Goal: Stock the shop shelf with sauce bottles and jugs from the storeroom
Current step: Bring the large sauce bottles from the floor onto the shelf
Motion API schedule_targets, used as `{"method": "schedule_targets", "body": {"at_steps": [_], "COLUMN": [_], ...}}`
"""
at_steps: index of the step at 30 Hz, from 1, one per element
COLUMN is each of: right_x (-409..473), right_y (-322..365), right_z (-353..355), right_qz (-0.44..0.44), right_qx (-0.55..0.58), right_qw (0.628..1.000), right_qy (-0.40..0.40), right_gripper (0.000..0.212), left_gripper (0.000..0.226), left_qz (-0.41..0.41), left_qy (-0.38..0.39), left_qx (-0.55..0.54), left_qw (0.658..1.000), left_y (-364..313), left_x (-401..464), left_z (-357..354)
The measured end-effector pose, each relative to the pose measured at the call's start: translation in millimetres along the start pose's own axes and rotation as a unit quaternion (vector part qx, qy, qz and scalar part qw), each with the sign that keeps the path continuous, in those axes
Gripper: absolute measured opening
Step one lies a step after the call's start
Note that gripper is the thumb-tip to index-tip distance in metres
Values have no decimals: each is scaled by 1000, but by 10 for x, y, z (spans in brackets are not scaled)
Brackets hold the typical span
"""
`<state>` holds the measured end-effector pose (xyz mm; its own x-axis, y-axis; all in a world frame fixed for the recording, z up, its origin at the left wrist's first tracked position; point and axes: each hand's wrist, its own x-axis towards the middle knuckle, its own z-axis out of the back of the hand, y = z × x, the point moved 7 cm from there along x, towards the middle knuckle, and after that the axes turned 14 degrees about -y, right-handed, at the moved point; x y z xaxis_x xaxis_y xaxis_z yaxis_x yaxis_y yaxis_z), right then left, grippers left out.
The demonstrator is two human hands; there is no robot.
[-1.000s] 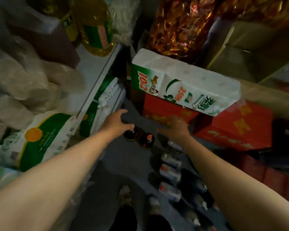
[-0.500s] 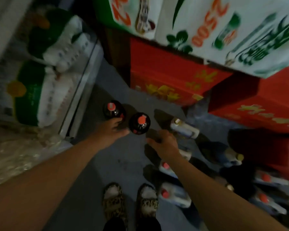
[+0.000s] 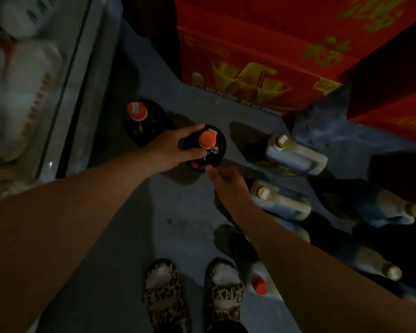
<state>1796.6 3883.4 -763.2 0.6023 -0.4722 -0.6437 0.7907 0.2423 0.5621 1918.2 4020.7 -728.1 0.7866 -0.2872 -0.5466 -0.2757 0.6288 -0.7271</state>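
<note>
View: head camera, looking down at the storeroom floor [image 3: 120, 248].
Left hand: left hand [image 3: 175, 150] curls its fingers and thumb round the neck and shoulder of a dark sauce bottle [image 3: 205, 149], which stands upright on the floor at centre.
Right hand: right hand [image 3: 228, 186] touches the near lower edge of the same bottle with loosely bent fingertips; whether it grips cannot be told.
Step in hand: judged to be lifting this bottle to carry it to the shop shelf.
Doing it well: close the left hand firmly below the red cap [image 3: 207, 138], slide the right hand under the base, and lift straight up so the neighbouring bottle is not knocked.
Dark bottles, red caps: two; the second dark bottle [image 3: 142, 123] stands just to the far left.
Pale jugs, yellowish caps: four visible on the right, the nearest to the hands being a pale jug [image 3: 296, 155].
Red-capped jug: one, red-capped jug [image 3: 259, 284], near the right foot; partly hidden.
Red cartons: two red cartons [image 3: 262, 58] at far right.
Slippers: two leopard-print slippers [image 3: 163, 289] at the near edge.
</note>
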Motion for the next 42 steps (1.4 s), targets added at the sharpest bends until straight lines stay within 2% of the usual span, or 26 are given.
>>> {"method": "schedule_targets", "body": {"at_steps": [4, 11, 13, 15, 17, 21, 24, 27, 30, 33, 38, 42], "right_x": [57, 122, 126, 148, 160, 186, 230, 236, 182, 79, -211, -585], "right_y": [-19, 51, 73, 54, 59, 95, 121, 135, 144, 138, 119, 302], "right_z": [-95, -179, -179, -195, -195, -240, -261, -221, -134, -35, 114, 294], "right_qz": [-38, -77, -92, -108, -120, -129, -132, -129, -132, -141, -167, -112], "right_qx": [64, 131, 157, 178, 195, 216, 220, 218, 247, 253, 186, 130], "right_qw": [997, 987, 982, 976, 972, 965, 964, 967, 960, 957, 968, 985], "right_qy": [28, 49, 57, 61, 57, 73, 68, 35, 10, -13, -31, -19], "right_gripper": [28, 20, 27, 46, 53, 54, 36, 32, 33, 32, 39, 50], "left_gripper": [62, 55, 56, 57, 56, 57, 55, 54, 61, 52, 49, 50], "left_qz": [-9, -23, -29, -31, -31, -30, -21, 0, 16, 38, 90, 133], "left_qy": [-4, 14, 24, 23, 14, 0, -8, -32, -6, 14, 24, 20], "left_qx": [-18, -10, -8, -7, -7, -6, -17, -45, -64, -71, -87, -110], "left_qw": [1000, 1000, 999, 999, 999, 1000, 1000, 998, 998, 997, 992, 985], "left_y": [-53, -133, -194, -250, -301, -372, -378, -365, -436, -511, -462, -412], "left_x": [70, 180, 213, 249, 281, 312, 282, 238, 149, 61, -233, -624], "left_z": [-54, -84, -102, -114, -111, -101, -104, -66, -137, -214, -139, 37]}}
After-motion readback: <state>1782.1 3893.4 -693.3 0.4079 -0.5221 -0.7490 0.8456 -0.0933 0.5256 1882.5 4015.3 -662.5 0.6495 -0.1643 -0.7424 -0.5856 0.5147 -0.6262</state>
